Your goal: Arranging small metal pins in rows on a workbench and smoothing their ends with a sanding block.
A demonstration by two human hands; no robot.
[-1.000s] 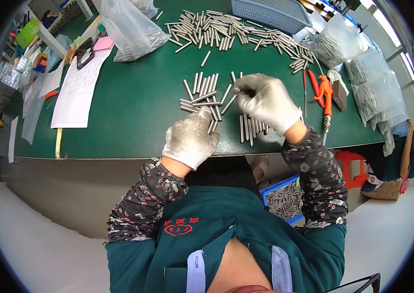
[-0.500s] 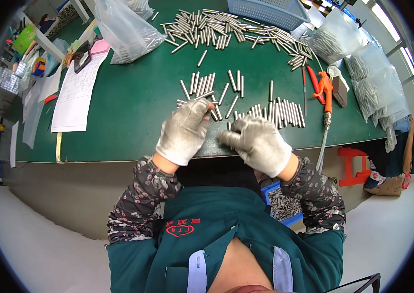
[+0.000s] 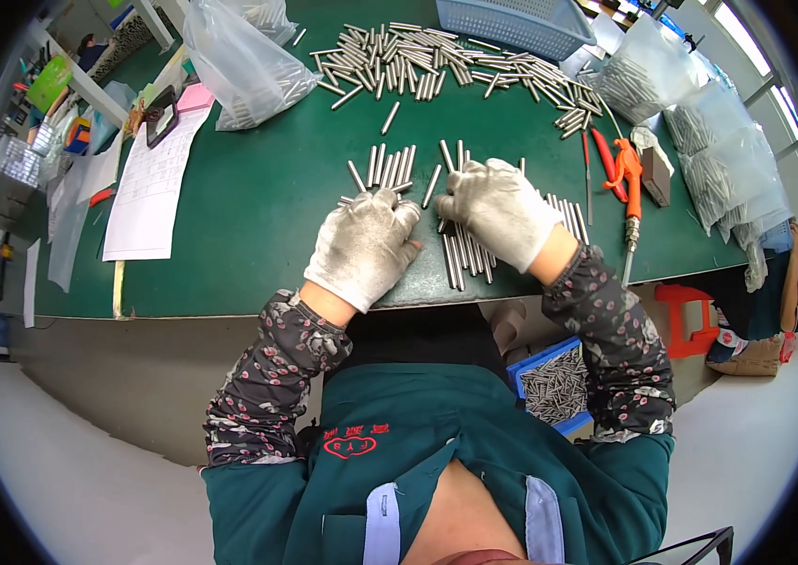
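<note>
We see our left hand (image 3: 364, 247) in a white work glove lying palm down on the green table (image 3: 257, 226), fingers curled over a few short metal rods (image 3: 397, 169); whether it actually grips any we cannot tell. Our right hand (image 3: 498, 213), gloved the same, rests flat and spread over a row of rods lined up side by side near the table's front edge, pressing on them rather than closing around them. More loose rods lie just beyond both hands.

Further back, a big scattered heap of rods (image 3: 436, 66) stretches across the table. A clear plastic bag (image 3: 243, 61) at the back left holds some rods at its bottom, and several clear bags (image 3: 719, 160) at the right are packed with them. A blue mesh basket (image 3: 521, 24) sits at the far edge (its contents are hidden from us). Below the table edge, a blue bin (image 3: 549, 381) beside our right elbow is full of rods. Orange-handled pliers (image 3: 627, 169) lie right of the hands, a paper sheet (image 3: 149, 184) to the left.
</note>
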